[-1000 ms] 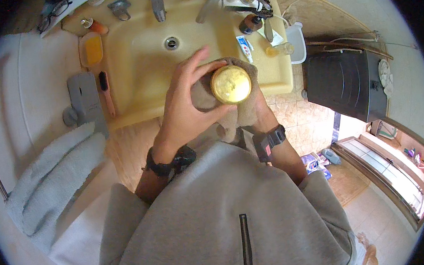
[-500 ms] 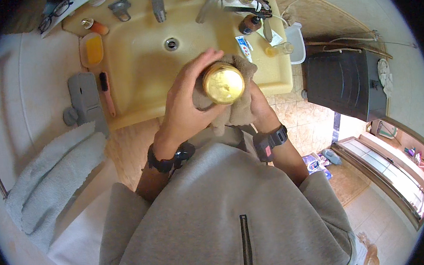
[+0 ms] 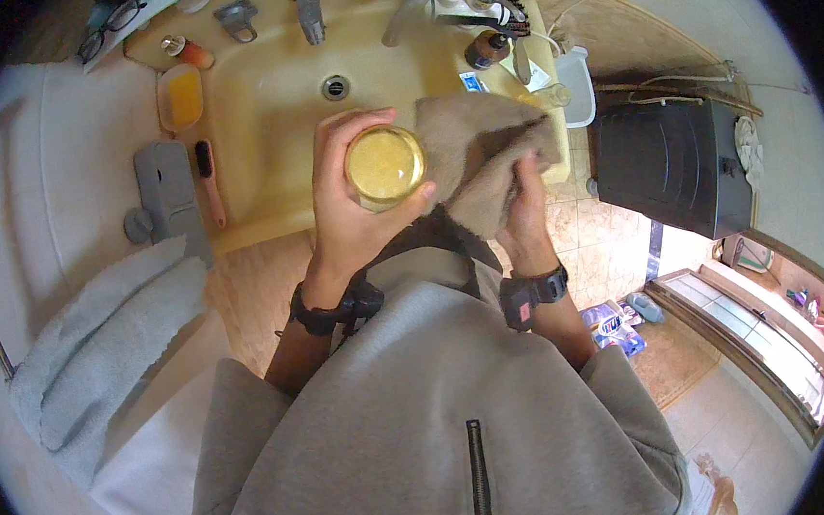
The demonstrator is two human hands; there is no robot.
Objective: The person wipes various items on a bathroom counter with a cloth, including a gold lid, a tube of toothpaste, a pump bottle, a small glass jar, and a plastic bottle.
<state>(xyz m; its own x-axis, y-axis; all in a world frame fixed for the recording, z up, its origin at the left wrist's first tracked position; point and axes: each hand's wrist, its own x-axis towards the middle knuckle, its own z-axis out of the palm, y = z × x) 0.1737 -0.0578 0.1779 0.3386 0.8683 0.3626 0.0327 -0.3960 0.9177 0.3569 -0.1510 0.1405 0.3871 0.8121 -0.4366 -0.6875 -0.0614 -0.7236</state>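
Note:
My left hand (image 3: 338, 200) is wrapped round a round, yellow-tinted glass (image 3: 385, 166), whose circular end faces up at me. Its fingers reach along the far side and the thumb along the near side. Just to the right, a brown cloth (image 3: 465, 132) hangs spread out and folded over, apart from the glass. My right hand (image 3: 526, 212) pinches the cloth at its right side. Both are held above the front edge of the yellow sink (image 3: 275, 113).
Toothpaste (image 3: 472, 82), a brown bottle (image 3: 487, 49) and a hairbrush crowd the sink's right ledge. Left of the basin lie a yellow soap dish (image 3: 183, 96) and a pink-handled brush (image 3: 211, 186). A metal tap (image 3: 412, 11) arches over the back. Grey towels (image 3: 118, 339) hang at left.
The glass has come out of the cloth and moved left with my left hand. My right hand has drawn the cloth rightward, and it now spreads wider, covering part of the toothpaste.

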